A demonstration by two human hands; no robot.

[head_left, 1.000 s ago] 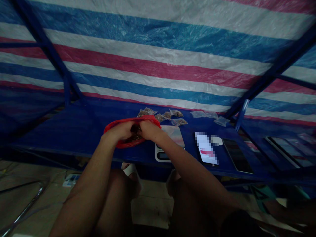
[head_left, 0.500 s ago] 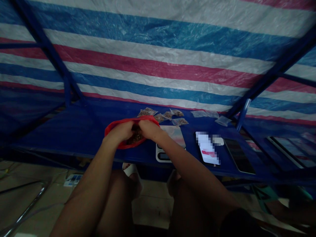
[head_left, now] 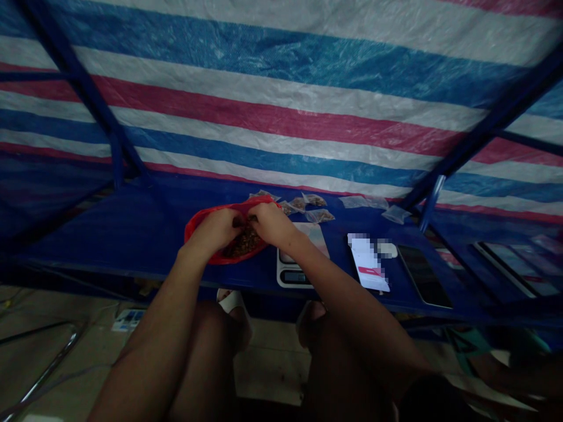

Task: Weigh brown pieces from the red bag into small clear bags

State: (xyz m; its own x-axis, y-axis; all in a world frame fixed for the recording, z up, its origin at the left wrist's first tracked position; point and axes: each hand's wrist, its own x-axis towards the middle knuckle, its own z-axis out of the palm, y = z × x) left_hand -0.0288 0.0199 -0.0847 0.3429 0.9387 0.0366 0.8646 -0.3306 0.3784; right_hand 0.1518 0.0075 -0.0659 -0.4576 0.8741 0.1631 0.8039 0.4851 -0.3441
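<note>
A red plastic bag (head_left: 197, 225) full of brown bits lies open on the blue shelf (head_left: 132, 234). My left hand (head_left: 216, 230) and my right hand (head_left: 271, 223) meet over its mouth, fingers curled and pinched together. What they pinch between them is too small and dark to name. A small digital scale (head_left: 295, 274) stands just right of the bag, under my right wrist. Several small clear packets (head_left: 316, 215) of the same brown stuff lie behind the scale.
Two phones, one lit (head_left: 368, 269) and one dark (head_left: 423, 274), lie on the shelf to the right, with a small white item (head_left: 387, 249) between them. Empty clear bags (head_left: 365, 203) lie at the back. A striped tarp (head_left: 281, 117) hangs behind. My knees sit below the shelf.
Both hands lifted slightly and shifted toward the far rim of the red bag, showing more of the brown contents. Everything else on the shelf stays put.
</note>
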